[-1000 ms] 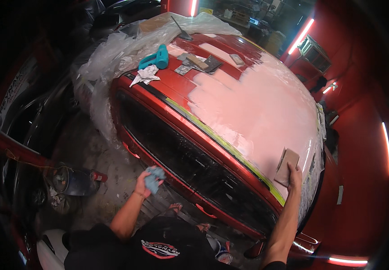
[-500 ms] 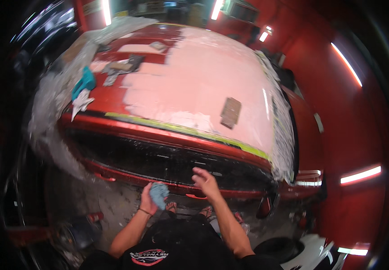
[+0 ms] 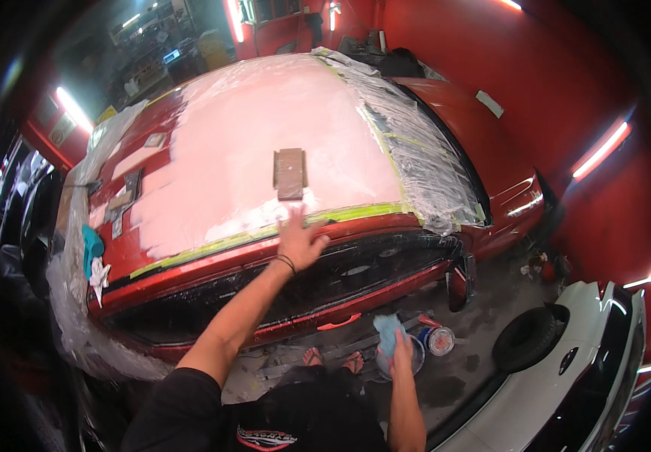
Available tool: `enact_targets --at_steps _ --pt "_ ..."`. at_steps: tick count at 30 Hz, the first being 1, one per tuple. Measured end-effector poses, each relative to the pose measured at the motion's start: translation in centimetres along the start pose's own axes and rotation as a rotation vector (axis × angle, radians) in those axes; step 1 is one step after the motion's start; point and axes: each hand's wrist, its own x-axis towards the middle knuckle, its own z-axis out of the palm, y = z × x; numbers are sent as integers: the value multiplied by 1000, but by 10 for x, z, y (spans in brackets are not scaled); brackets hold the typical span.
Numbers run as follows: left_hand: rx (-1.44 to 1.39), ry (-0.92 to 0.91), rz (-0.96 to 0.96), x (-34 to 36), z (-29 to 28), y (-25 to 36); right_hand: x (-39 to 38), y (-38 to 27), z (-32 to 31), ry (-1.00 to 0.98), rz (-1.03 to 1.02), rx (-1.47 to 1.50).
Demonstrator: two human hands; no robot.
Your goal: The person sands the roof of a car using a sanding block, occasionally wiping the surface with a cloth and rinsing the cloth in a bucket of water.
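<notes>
My left hand [image 3: 300, 245] reaches out over the near roof edge of a red car, fingers spread, just below a brown sanding block [image 3: 290, 173] that lies on the pale pink coating [image 3: 242, 128]. Whether the fingertips touch the roof I cannot tell. My right hand [image 3: 399, 354] grips a light blue cloth [image 3: 386, 331] low beside the car, above a bucket [image 3: 414, 354]. Yellow-green tape [image 3: 212, 245] runs along the roof edge. At the roof's left lie a teal bottle-like object [image 3: 91, 245], crumpled white paper [image 3: 99, 275] and sanding pieces [image 3: 120, 200].
Plastic sheeting [image 3: 438, 181] covers the car's right part; more [image 3: 69, 301] hangs at left. A can [image 3: 440, 340] and long rails stand or lie by my feet. A white car part [image 3: 582, 339] with a black tire [image 3: 525, 339] is at lower right. Red walls [image 3: 536, 60] surround the back.
My view has swung right. My right hand let go of the sanding block, left it on the roof, and now holds the cloth, which left my left hand; my left hand has reached toward the block.
</notes>
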Motion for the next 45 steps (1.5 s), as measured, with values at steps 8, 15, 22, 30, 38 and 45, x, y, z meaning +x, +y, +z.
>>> enact_targets --at_steps 8,15,22,30,38,45 --pt "272 92 -129 47 34 -62 46 175 -175 296 376 316" --pt "217 251 27 122 65 15 225 307 -341 420 -122 179" --pt "398 276 -57 41 60 -64 290 367 -317 465 -178 -1011" --pt "407 337 97 54 67 -74 400 459 -366 516 -281 -1138" --pt "347 383 153 61 73 -58 464 488 -378 207 177 -1583" --pt "290 300 336 27 49 -40 336 410 -270 469 58 -942"
